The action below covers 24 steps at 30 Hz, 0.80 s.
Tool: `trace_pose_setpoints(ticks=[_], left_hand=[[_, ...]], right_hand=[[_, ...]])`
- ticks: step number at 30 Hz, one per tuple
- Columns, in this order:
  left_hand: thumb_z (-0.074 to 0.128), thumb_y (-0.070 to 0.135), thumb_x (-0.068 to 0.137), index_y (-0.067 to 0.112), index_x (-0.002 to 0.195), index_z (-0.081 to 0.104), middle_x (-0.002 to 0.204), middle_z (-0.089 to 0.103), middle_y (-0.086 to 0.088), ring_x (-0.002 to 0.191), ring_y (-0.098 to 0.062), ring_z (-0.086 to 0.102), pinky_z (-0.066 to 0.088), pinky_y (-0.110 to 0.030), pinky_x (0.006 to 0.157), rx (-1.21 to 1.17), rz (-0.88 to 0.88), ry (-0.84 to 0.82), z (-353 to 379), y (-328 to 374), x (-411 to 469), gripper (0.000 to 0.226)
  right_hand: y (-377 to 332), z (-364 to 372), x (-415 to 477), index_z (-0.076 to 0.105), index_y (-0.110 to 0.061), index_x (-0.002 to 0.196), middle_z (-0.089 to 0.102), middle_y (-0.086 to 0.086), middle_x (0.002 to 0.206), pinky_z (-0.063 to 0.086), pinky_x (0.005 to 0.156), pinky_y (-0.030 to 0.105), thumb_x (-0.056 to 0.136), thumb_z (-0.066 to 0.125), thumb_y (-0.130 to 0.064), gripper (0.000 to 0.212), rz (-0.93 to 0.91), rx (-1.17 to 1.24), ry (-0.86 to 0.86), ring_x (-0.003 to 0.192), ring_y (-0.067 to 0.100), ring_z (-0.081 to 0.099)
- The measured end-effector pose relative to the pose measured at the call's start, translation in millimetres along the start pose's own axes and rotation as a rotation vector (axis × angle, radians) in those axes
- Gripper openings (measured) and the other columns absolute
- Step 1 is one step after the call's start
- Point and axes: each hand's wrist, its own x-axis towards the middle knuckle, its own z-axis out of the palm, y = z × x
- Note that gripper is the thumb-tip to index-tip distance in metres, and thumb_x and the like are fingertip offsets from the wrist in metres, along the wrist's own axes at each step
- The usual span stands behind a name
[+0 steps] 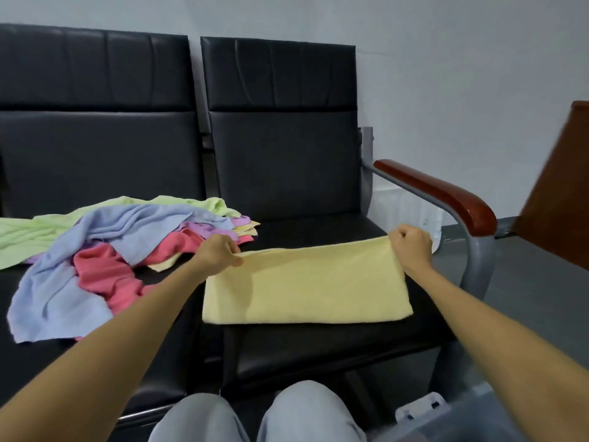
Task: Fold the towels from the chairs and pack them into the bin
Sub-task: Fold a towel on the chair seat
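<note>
The towel (306, 282) is yellow and lies flat on the seat of the right chair (280, 129), straight ahead of me at 12 o'clock. Its long side runs from 9 to 3.

My left grip (219, 252) pinches the far corner at the 9 end, with its fingers curled onto the cloth. My right grip (411, 249) holds the far corner at the 3 end the same way. Both grips sit on the far edge, so the rest of the towel lies toward me, at 6 o'clock from them.

I think the next fold goes the long way, with one end carried over to the other.

The bin (452, 416) is low at 5 o'clock, by my right knee, so the right grip is nearer to it. The pile (95, 250) of other towels lies at 10 o'clock on the left chair (95, 138).
</note>
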Motion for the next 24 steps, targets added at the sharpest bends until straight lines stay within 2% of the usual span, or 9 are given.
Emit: trace_pose_setpoints(ticks=[3, 6, 8, 11, 14, 17, 20, 22, 24], left_hand=[[0.067, 0.005, 0.081, 0.010, 0.067, 0.057, 0.062, 0.047, 0.005, 0.057, -0.008, 0.043, 0.038, -0.007, 0.049, 0.082, 0.050, 0.099, 10.5, -8.3, 30.3, 0.017], [0.059, 0.008, 0.084, 0.014, 0.060, 0.050, 0.064, 0.050, -0.002, 0.064, -0.017, 0.049, 0.033, -0.018, 0.050, 0.178, 0.013, 0.106, 27.3, -23.4, 61.2, 0.026], [0.052, 0.012, 0.088, 0.011, 0.072, 0.057, 0.074, 0.054, -0.005, 0.072, -0.022, 0.051, 0.033, -0.027, 0.058, 0.233, -0.030, 0.126, 37.5, -34.4, 81.1, 0.017], [0.049, 0.016, 0.092, 0.008, 0.094, 0.064, 0.091, 0.054, -0.011, 0.090, -0.029, 0.055, 0.036, -0.030, 0.070, 0.245, -0.081, 0.173, 49.3, -48.7, 95.2, 0.017], [0.055, 0.022, 0.090, 0.001, 0.085, 0.062, 0.101, 0.057, -0.020, 0.099, -0.036, 0.053, 0.037, -0.034, 0.075, 0.149, -0.115, 0.202, 62.5, -63.3, 109.1, 0.023], [0.058, 0.034, 0.090, 0.007, 0.072, 0.052, 0.090, 0.058, -0.016, 0.089, -0.032, 0.056, 0.036, -0.033, 0.072, 0.037, -0.191, 0.153, 69.9, -67.8, 112.1, 0.033], [0.068, 0.049, 0.079, 0.008, 0.093, 0.058, 0.094, 0.057, -0.005, 0.089, -0.021, 0.052, 0.040, -0.030, 0.078, -0.070, -0.262, 0.063, 63.5, -63.5, 109.4, 0.044], [0.074, 0.052, 0.071, 0.009, 0.104, 0.057, 0.102, 0.059, -0.004, 0.093, -0.020, 0.054, 0.041, -0.028, 0.075, -0.128, -0.325, -0.087, 52.5, -62.7, 108.6, 0.057], [0.081, 0.049, 0.064, 0.011, 0.108, 0.055, 0.108, 0.061, -0.002, 0.099, -0.020, 0.058, 0.047, -0.030, 0.081, -0.214, -0.347, -0.215, 40.1, -63.2, 105.4, 0.064]], right_hand=[[2.6, 28.6, 26.2, 0.034, -0.008, 0.055, 0.033, 0.007, 0.058, 0.019, 0.049, 0.031, 0.085, 0.046, -0.004, 0.033, 0.061, 0.000, -0.024, 0.057, 0.018, 0.030], [14.3, 58.6, 40.8, 0.045, -0.003, 0.067, 0.045, 0.013, 0.071, 0.026, 0.051, 0.032, 0.086, 0.040, -0.001, 0.020, 0.108, -0.115, -0.101, 0.066, 0.024, 0.039], [25.0, 80.9, 47.5, 0.050, -0.002, 0.076, 0.053, 0.016, 0.082, 0.034, 0.059, 0.032, 0.089, 0.038, -0.002, 0.018, 0.123, -0.236, -0.153, 0.073, 0.029, 0.047], [38.3, 98.3, 44.4, 0.053, -0.004, 0.092, 0.055, 0.017, 0.096, 0.038, 0.070, 0.033, 0.094, 0.037, -0.003, 0.017, 0.130, -0.386, -0.227, 0.086, 0.032, 0.051], [49.1, 110.4, 40.4, 0.053, 0.000, 0.111, 0.053, 0.019, 0.114, 0.041, 0.079, 0.038, 0.095, 0.039, -0.002, 0.022, 0.051, -0.515, -0.251, 0.104, 0.035, 0.052], [50.9, 115.7, 39.4, 0.049, -0.001, 0.119, 0.051, 0.019, 0.119, 0.043, 0.084, 0.039, 0.093, 0.038, 0.002, 0.028, 0.001, -0.608, -0.277, 0.107, 0.033, 0.050], [49.2, 115.5, 39.4, 0.047, 0.000, 0.120, 0.051, 0.019, 0.119, 0.043, 0.085, 0.038, 0.091, 0.037, 0.004, 0.030, -0.030, -0.667, -0.290, 0.108, 0.034, 0.050], [45.7, 114.7, 37.7, 0.044, -0.001, 0.123, 0.051, 0.018, 0.120, 0.042, 0.087, 0.038, 0.091, 0.038, 0.004, 0.032, -0.047, -0.708, -0.286, 0.110, 0.032, 0.050], [39.6, 114.7, 35.0, 0.041, -0.003, 0.126, 0.051, 0.017, 0.122, 0.040, 0.092, 0.038, 0.090, 0.041, 0.003, 0.036, -0.069, -0.742, -0.279, 0.113, 0.031, 0.048]])
